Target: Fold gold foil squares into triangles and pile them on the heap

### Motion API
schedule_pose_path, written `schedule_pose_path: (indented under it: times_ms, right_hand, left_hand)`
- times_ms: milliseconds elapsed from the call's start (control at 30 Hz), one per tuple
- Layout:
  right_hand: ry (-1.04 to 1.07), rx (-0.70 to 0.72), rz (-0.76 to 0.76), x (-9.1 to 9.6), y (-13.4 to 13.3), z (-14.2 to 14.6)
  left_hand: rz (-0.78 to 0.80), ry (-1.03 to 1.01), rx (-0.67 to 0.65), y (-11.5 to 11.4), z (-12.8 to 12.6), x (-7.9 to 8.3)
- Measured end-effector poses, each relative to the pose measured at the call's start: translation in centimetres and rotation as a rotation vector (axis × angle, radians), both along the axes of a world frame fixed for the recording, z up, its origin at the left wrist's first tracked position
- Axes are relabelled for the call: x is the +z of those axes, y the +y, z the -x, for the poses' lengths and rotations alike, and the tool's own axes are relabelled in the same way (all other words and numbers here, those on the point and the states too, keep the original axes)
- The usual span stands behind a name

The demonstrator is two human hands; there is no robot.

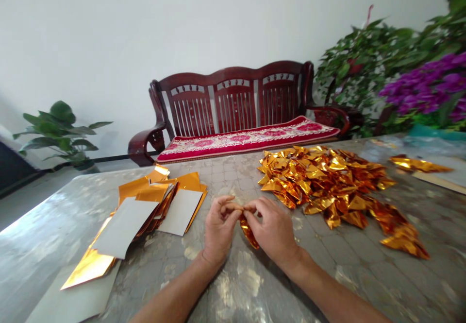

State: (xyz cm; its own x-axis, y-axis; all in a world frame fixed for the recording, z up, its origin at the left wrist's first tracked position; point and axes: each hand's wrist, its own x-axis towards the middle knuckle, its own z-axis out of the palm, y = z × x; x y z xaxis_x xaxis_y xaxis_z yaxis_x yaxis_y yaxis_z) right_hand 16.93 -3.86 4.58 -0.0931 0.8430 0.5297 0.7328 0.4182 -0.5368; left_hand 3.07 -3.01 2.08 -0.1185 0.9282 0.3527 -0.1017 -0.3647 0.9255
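Gold foil strip (248, 230) hangs in a folded tail below the person's hands, just above the tabletop. The left hand (219, 228) and right hand (271, 228) meet at the fingertips, pinched together on the strip's upper end, which their fingers hide. Just right of them, toward the far side, spreads a loose pile of folded gold foil triangles (327, 182). To the left lies a fanned stack of gold foil sheets (160, 206) with white paper backing, on a mottled grey table (47, 216). At the far right, a gold foil piece (418, 165) lies apart from the pile. Beyond the table stand a dark red wooden bench (233, 102) with a red patterned runner (247, 141), a leafy green potted plant (60, 133), and purple flowers (425, 87).
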Motion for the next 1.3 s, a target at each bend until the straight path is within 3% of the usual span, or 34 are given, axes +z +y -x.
schedule_pose_path:
  times_ms: [167, 367, 633, 800, 900, 1000, 1167, 1300]
  right_hand:
    - [-0.066, -0.007, -0.044, 0.1, 0.0, -0.3]
    - [-0.141, -0.02, -0.071, 0.2, -0.1, -0.2]
    - [-0.129, 0.04, 0.046, -0.3, 0.6, -0.5]
    - [0.034, 0.1, 0.142, -0.5, 1.3, -1.0]
    - [0.076, 0.056, 0.152, -0.4, 1.2, -1.2]
    - [-0.008, 0.001, 0.207, -0.5, 0.7, -0.8]
    - [-0.09, -0.037, 0.309, -1.4, 0.6, 0.0]
    - [-0.02, -0.032, 0.25, -1.7, 1.1, -0.1]
  left_hand:
    - [0.004, 0.024, -0.003, 0.1, 0.3, -0.5]
    - [-0.027, 0.191, 0.035, 0.0, 0.5, -0.4]
    - [-0.058, 0.337, 0.072, 0.1, 0.4, -0.3]
    - [-0.049, 0.452, 0.152, 0.6, 0.5, -0.4]
    - [-0.034, 0.466, 0.271, 1.1, 0.9, -0.3]
    - [-0.013, 0.435, 0.328, 1.4, 1.3, -0.2]
    - [0.002, 0.391, 0.327, 1.6, 1.5, -0.5]
    - [0.007, 0.368, 0.289, 1.7, 1.4, -0.8]
